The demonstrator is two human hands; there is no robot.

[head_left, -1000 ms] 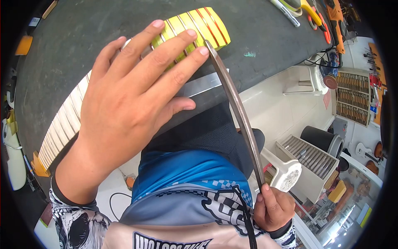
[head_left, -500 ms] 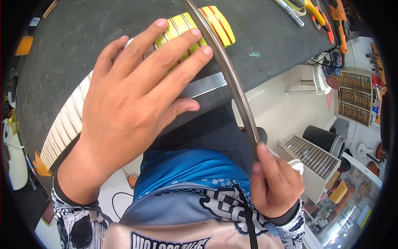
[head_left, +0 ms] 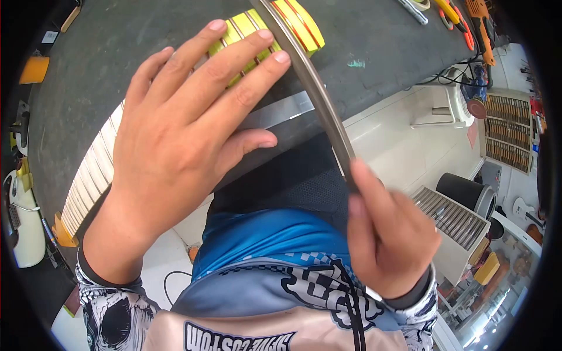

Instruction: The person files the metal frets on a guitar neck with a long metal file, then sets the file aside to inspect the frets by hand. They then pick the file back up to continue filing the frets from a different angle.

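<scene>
My left hand (head_left: 181,128) lies spread, palm down, over the middle of a fretted guitar neck (head_left: 93,169), its fingertips resting on the yellow-taped frets (head_left: 249,35). A long, narrow metal file (head_left: 313,88) crosses the taped end beside my index fingertip, with its far end at the picture's top edge. My right hand (head_left: 395,234), slightly blurred, pinches the file's near end between thumb and fingers. Below the neck, a flat steel strip (head_left: 281,111) lies partly under my left thumb.
The dark bench mat (head_left: 374,35) ends in an edge facing my body. At the upper right are scissors (head_left: 467,32) and a marker (head_left: 414,11). An orange block (head_left: 64,231) sits at the neck's left end. A white stool (head_left: 445,105) and a tray of files (head_left: 451,216) stand beyond the bench.
My right hand has moved up and forward, pushing the file across the taped frets and past them. My left hand has stayed spread on the neck.
</scene>
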